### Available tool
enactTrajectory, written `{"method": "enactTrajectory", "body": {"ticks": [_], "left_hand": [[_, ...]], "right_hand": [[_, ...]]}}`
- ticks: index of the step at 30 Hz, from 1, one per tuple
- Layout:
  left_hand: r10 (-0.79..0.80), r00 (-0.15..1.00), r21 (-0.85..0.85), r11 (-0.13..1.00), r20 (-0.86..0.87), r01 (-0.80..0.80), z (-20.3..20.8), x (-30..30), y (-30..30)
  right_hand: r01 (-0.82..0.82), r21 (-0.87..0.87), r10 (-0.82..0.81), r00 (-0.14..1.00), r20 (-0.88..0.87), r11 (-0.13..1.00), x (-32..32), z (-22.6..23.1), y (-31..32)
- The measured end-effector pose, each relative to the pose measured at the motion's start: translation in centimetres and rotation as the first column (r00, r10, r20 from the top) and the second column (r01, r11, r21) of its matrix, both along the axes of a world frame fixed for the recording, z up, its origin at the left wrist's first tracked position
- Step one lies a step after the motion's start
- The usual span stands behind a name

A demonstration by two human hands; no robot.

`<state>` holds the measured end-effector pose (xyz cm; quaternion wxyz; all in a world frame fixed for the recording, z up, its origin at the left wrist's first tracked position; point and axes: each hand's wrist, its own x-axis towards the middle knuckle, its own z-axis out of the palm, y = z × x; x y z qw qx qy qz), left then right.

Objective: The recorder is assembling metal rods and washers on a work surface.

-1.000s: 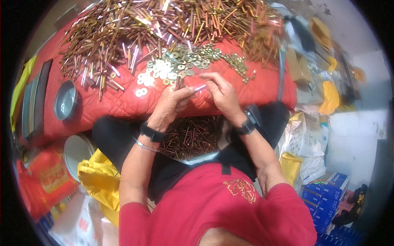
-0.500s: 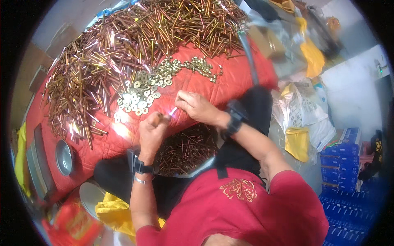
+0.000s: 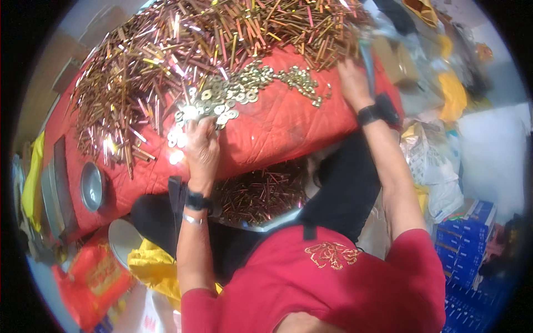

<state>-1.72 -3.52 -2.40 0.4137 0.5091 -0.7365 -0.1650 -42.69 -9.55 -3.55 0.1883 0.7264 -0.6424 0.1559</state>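
Note:
A big heap of long copper-coloured bolts [image 3: 183, 61] covers the far part of a red quilted cloth [image 3: 277, 130]. In front of it lies a band of flat washers [image 3: 222, 102] and brass nuts [image 3: 300, 80]. My left hand [image 3: 201, 147] rests on the washers at the band's left end, fingers curled over them. My right hand [image 3: 352, 77] reaches out to the right edge of the bolt heap, fingers among the bolts. Whether either hand grips a piece is hidden. A tray of assembled bolts [image 3: 258, 191] sits in my lap.
A round metal bowl [image 3: 91, 186] and a dark flat bar [image 3: 61, 183] lie on the cloth's left end. Yellow cloth [image 3: 152, 266] and a red bag [image 3: 94, 277] sit at lower left. Blue boxes [image 3: 463, 244] and plastic bags [image 3: 430, 161] crowd the right.
Both hands were together over the cloth's front edge working a small piece. They have parted: the left went to the washers, the right stretched out to the bolt heap. The view also shifted.

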Motion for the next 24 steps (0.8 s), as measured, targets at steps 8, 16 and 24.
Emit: {"method": "enactTrajectory", "body": {"ticks": [8,16,24], "left_hand": [[-0.087,0.971,-0.152,0.981,0.224,0.123,-3.0,-2.1,0.2],[-0.361,0.932,-0.085,0.928,0.028,0.362,-1.8,-2.4,1.1],[0.228,0.643,0.492,0.829,-0.731,0.266,-0.6,0.9,0.4]], "right_hand": [[-0.262,-0.249,0.314,0.929,0.198,0.932,8.7,7.7,4.2],[-0.305,0.067,0.230,0.829,0.510,0.950,16.1,5.3,8.4],[-0.313,0.129,0.251,0.902,0.352,0.941,15.7,3.2,7.9]]}}
